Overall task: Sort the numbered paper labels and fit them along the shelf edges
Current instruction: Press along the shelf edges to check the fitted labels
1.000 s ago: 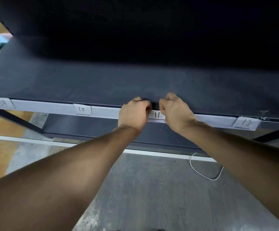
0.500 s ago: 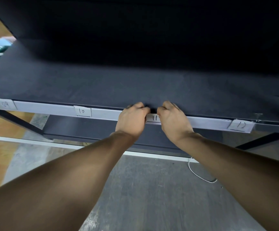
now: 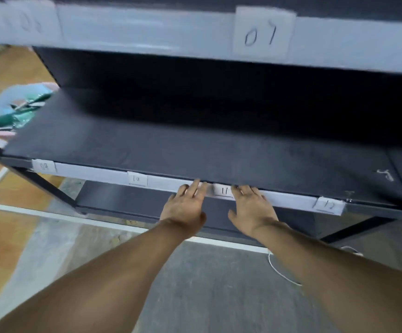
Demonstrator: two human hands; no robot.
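Your left hand (image 3: pixel 185 205) and right hand (image 3: pixel 250 207) flank label 11 (image 3: pixel 224 190) on the lower shelf edge (image 3: pixel 94 173), fingers straight, tips on the strip, gripping nothing. Beside it sit label 10 (image 3: pixel 138 179) and label 12 (image 3: pixel 328 205), with label 07 (image 3: pixel 262 32) above; this row looks done, other shelves you cannot judge

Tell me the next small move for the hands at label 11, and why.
Probably draw both hands back off the shelf edge. The left hand and right hand lie open, fingers straight, either side of label 11, gripping nothing, and it looks seated in line with label 10 and label 12.
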